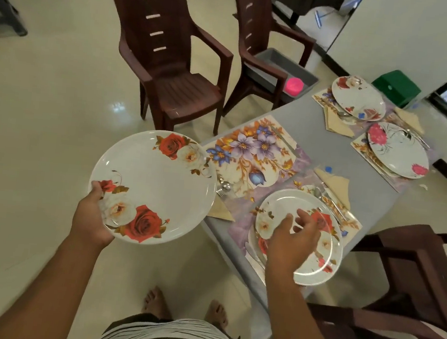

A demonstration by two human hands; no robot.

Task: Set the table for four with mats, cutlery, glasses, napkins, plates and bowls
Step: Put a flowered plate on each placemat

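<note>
**Grey table, three plates down, one in hand**

Cream tiled floor, grey table [326, 149] running from near right toward the far wall. No readable writing or brand anywhere; small pale sticker on the near chair's back is illegible.

Left hand [91, 217] grips the rim of a rose-print plate [151, 186], thumb on top, fingers under. Plate is held off the table's left edge, over the floor, tilted slightly toward the camera.

Right hand [293, 239] hovers over the near plate [319, 248], fingers loosely spread, holding nothing; contact with the plate can't be confirmed. That plate sits on the near-right mat [241, 229], cutlery [329, 199] and a beige napkin [339, 187] just beyond it.

Bare floral mat [254, 156] lies at the near-left corner, long axis running along the table's length. Spoon and fork [224, 187] rest at its near edge, folded napkin [220, 210] beside them.

Far end: two mats, each with a plate [358, 99] [398, 153], napkins and cutlery alongside.

Around: two brown plastic chairs [171, 53] on the left side, a third [413, 272] at near right. Grey bin [283, 65] on the second chair's seat holds a pink round object [294, 85]. Green box [396, 86] past the table's far end.
</note>
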